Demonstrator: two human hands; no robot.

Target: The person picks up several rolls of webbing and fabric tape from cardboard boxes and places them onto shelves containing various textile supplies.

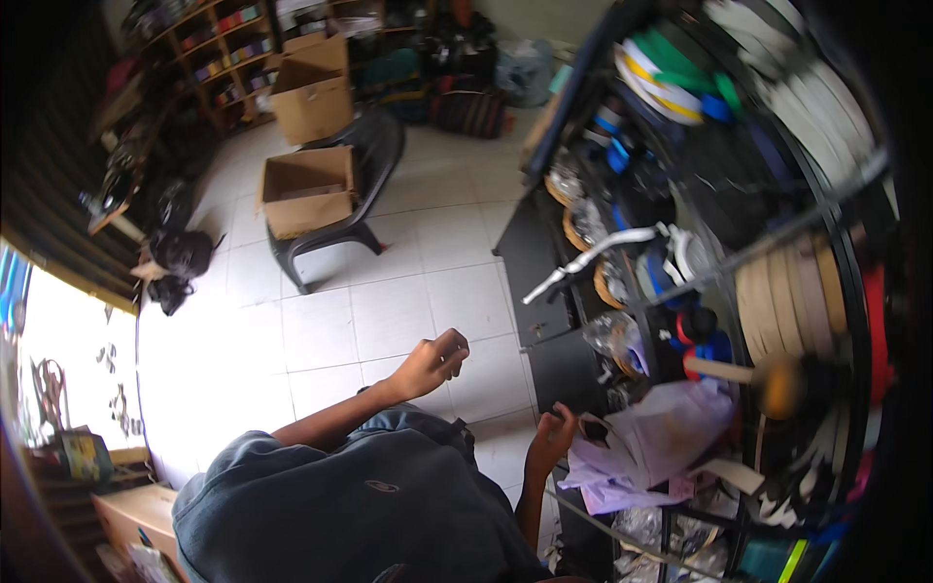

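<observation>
Right hand point(554, 434) at edge of crumpled pale plastic sheet point(653, 442) on cluttered rack point(544, 282) — fingers curled, whether gripping sheet: cannot tell. Left hand point(432, 361) raised left of rack over white tile floor point(408, 291) — loosely curled, holding nothing. Black chair point(364, 189) with cardboard box point(306, 189) farther left of rack.

A shop floor with a chair in the middle and crowded racks to the right.

A cardboard box point(307, 190) sits on the chair point(362, 185); a second box point(313, 89) stands behind it, before the shelves point(225, 53) at the back wall. Right of the chair, a low cabinet point(537, 282) stands against the rack point(739, 194), with rolls of strap point(792, 291) hung on it. The left hand point(432, 361) hangs over the floor tiles; the right hand point(552, 434) touches the heap of plastic bags point(661, 437) at the rack's foot.
</observation>
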